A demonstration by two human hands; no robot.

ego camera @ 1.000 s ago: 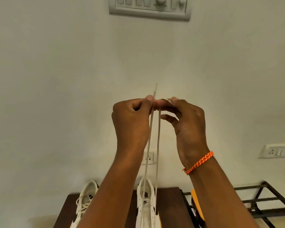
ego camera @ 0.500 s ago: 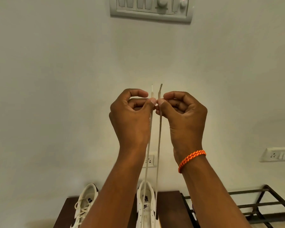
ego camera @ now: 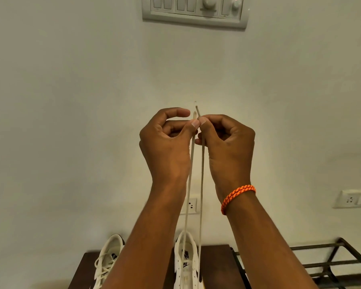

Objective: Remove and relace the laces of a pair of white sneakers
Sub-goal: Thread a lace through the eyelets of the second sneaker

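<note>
Now left hand (ego camera: 167, 147), right hand (ego camera: 227, 147) pinching lace (ego camera: 201, 184) ends.

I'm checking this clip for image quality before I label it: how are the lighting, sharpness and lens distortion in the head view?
Head view: soft, even, dim warm light, no glare; the hands cast no hard shadow on the wall. Lace ends are slightly blurred and pale against the wall. Wide-angle distortion tilts the switch panel and the rack at the edges.
</note>
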